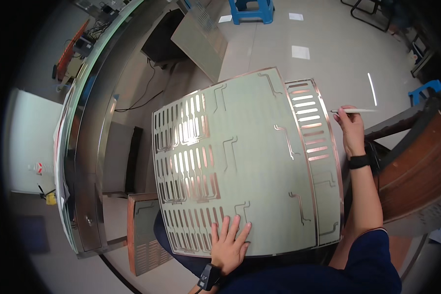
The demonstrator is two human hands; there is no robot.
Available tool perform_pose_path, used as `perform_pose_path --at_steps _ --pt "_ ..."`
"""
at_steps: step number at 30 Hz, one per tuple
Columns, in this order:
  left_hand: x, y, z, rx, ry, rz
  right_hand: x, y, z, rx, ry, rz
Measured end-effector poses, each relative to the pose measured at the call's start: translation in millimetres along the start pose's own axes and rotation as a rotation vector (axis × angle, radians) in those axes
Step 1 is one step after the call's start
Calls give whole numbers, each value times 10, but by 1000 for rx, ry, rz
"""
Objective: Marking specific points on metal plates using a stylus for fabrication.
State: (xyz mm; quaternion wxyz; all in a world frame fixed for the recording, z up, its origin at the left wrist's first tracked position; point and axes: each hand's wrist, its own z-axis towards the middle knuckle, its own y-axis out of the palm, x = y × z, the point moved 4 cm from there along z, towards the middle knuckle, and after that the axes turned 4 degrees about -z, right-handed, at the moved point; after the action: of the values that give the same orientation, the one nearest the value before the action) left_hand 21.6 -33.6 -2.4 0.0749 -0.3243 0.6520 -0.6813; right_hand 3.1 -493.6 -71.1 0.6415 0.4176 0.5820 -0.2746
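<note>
Across my lap rests a large pale green circuit-board panel (264,161) with copper-coloured slots, traces and edges. A second similar panel (323,196) shows along its right side, apparently lying under it. My left hand (228,243) lies flat on the near edge of the top panel, fingers spread, a black device strapped on its wrist. Off the right edge of the panels, my right hand (350,130) pinches a slim white pen (362,110) held almost level, its dark tip pointing left. The pen touches neither panel.
A metal-edged bench (90,161) runs along the left. Another slotted board (149,255) stands on edge beside my left leg. A panel (199,46) leans at the back near a black case (166,36). Blue stools (252,11) and a brown curved chair (416,161) stand around.
</note>
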Motion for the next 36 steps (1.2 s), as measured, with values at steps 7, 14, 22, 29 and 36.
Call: perform_pose_path --at_steps 7,14,22,29,36 --pt "-18 -126 -278 -55 0 -38 -1007 255 -1166 -106 -142 -161" --pt "-36 -81 -629 -26 76 -150 -885 729 -2292 -488 1 -331" --pt "-129 -82 -755 19 107 -220 -641 799 -2800 -446 29 -519" --pt "-72 -138 -622 121 72 -310 -648 908 -2971 -539 -19 -623" --pt "126 -109 -456 77 163 -343 -622 1025 -2978 -620 -87 -764"
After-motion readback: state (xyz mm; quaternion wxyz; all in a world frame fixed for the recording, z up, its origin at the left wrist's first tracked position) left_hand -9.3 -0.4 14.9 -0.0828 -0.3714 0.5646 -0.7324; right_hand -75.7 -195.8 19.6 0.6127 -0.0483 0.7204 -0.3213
